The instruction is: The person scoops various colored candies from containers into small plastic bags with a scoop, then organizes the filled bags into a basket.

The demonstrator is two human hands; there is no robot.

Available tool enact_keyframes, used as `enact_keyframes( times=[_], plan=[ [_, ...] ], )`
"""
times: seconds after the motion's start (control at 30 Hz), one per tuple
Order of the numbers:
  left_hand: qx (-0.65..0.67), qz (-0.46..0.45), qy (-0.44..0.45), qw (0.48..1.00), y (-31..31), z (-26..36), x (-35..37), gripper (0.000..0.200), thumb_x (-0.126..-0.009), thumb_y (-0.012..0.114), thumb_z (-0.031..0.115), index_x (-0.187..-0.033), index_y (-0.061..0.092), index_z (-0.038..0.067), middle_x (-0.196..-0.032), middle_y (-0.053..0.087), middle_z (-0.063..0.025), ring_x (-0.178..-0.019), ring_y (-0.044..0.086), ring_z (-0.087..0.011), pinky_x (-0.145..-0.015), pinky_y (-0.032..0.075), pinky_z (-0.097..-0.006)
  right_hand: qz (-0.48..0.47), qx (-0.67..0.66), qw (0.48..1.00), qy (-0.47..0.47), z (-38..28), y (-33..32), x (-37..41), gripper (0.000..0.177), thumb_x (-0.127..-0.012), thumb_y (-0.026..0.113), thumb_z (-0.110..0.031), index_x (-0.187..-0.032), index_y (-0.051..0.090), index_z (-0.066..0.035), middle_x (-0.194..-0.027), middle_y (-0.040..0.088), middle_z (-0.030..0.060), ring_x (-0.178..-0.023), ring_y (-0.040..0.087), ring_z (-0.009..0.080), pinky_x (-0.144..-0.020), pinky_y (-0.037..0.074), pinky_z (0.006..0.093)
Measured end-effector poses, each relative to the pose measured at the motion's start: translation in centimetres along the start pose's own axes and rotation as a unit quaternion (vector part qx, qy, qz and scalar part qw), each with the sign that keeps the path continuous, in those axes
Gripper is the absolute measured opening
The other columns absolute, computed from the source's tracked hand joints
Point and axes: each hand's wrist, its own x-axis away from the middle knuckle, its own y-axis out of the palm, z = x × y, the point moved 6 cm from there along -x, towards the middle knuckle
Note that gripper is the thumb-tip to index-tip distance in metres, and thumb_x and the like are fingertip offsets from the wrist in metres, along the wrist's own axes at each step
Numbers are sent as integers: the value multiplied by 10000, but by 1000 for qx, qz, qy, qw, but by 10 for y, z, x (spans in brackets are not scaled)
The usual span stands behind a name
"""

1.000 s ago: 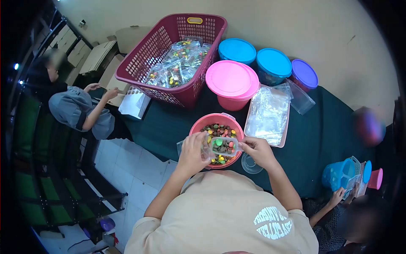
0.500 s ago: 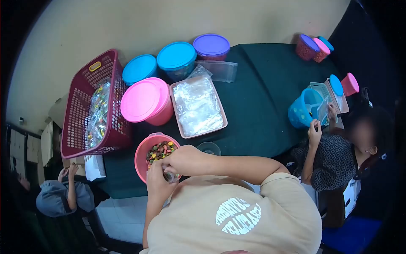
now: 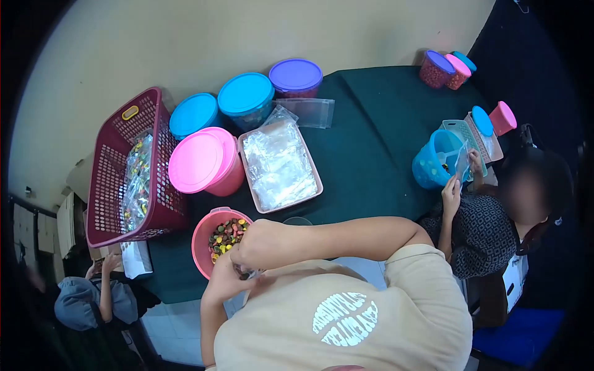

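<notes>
Above the near edge of the table, my hands are together beside the pink tub (image 3: 199,253) of colourful candies (image 3: 226,238). My left hand (image 3: 221,279) is closed around a small clear plastic bag (image 3: 245,272) with dark contents that I cannot make out well. Over it, my right hand (image 3: 260,244) pinches the bag's upper part; its fingertips are mostly hidden. Behind them, a pale tray (image 3: 318,187) holds a pile of flat clear bags (image 3: 279,167).
A maroon basket (image 3: 162,204) of filled bags stands left, beside a pink-lidded tub (image 3: 201,159) and blue-lidded (image 3: 245,94) and purple-lidded containers (image 3: 296,75). A clear round lid or dish (image 3: 297,221) is partly behind my right arm. Co-workers sit right (image 3: 479,232) and left (image 3: 93,303).
My view has shifted slightly. Both hands stay on the bag, now lower and closer to my body, and more of the candies show. The co-worker on the right has lifted a clear bag upright.
</notes>
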Motion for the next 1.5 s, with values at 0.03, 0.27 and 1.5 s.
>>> enact_keyframes(
  times=[0.03,0.27,1.5],
  plan=[
    [-1,-1,2,1000,-1,2,1,493,-586,786,54,-1041,603,4,-917,656,-32,-839,601,-119,-780,478,-282,-5,33,999,-34,-3,0,1,165,-757,637,-178,-864,683,-61,-677,654,123,-630,660,256,-607,523,376],
    [35,-55,-27,998,-13,-17,13,487,-586,775,55,-1041,604,25,-906,640,-4,-820,572,-78,-708,465,-256,16,43,996,-73,-13,-33,5,153,-757,622,-166,-859,657,-57,-640,638,106,-583,646,254,-544,506,360],
    [53,-93,-7,994,-60,-8,-34,466,-596,721,80,-1034,573,19,-947,639,-75,-864,620,-163,-784,489,-312,211,-210,931,210,15,14,-9,223,-882,585,-278,-974,623,-79,-1006,508,98,-1025,440,253,-888,297,402]
  ],
)
